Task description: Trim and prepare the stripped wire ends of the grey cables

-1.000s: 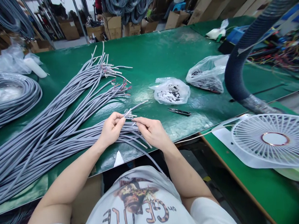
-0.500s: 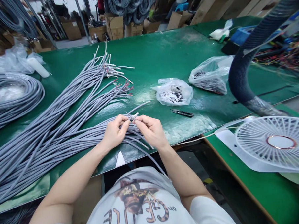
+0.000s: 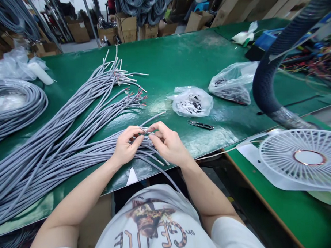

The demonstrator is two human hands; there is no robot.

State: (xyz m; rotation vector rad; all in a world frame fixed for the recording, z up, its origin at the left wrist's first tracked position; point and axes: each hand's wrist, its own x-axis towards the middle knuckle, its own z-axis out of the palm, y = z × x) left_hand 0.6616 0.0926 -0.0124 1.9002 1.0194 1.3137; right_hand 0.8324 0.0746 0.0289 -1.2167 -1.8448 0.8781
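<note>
My left hand [image 3: 128, 143] is closed in a pinch around the end of a grey cable, just above the near bundle of grey cables [image 3: 84, 153]. Close beside it, my right hand [image 3: 166, 141] pinches at the same cable end, thumb and forefinger bent. Fine detail between the fingertips is too small to make out. Cut ends of several cables [image 3: 159, 161] stick out below the right hand. Farther off lies a second group of grey cables, with red inner wires [image 3: 142, 96] bared at the ends.
Beyond my right hand are black-handled thread snips [image 3: 201, 125] and two clear bags of small parts [image 3: 193, 102] [image 3: 231, 84]. A white fan [image 3: 306, 158] and a dark flexible hose [image 3: 264, 72] stand at the right. Coiled grey cable [image 3: 35, 107] lies at the left.
The right hand's fingers have risen and bent a little at the cable end. My left hand stays almost in place, still pinching.
</note>
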